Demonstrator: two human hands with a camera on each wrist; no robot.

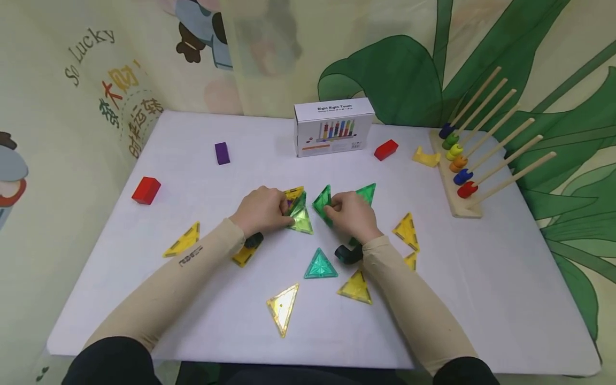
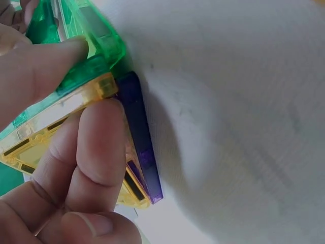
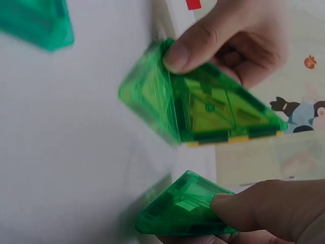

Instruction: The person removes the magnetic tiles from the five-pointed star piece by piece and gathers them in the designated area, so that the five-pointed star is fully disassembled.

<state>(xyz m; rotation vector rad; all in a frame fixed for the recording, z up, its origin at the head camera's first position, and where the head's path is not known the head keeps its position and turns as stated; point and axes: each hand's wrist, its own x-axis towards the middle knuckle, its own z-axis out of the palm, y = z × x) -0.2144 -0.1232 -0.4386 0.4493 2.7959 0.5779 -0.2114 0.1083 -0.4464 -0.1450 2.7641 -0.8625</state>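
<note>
My left hand (image 1: 262,211) grips a cluster of triangular magnetic tiles near the table's middle. Thumb and fingers pinch it; a green tile (image 1: 300,220) and a yellow tile (image 2: 61,114) lie against each other, with a purple tile (image 2: 138,127) along the edge near the tabletop. Just to its right, my right hand (image 1: 353,216) pinches a single green triangular tile (image 3: 185,203) between thumb and fingers. A gap separates that tile from the cluster. Behind the right hand another green tile (image 1: 367,193) shows, partly hidden. A teal triangular tile (image 1: 320,265) lies in front of the hands.
Yellow triangular tiles (image 1: 283,309) lie scattered around both forearms. Farther back are red blocks (image 1: 146,190), a purple block (image 1: 222,153), a white box (image 1: 334,128) and a yellow curved piece (image 1: 426,157). A wooden peg stand (image 1: 454,198) with coloured beads occupies the right side.
</note>
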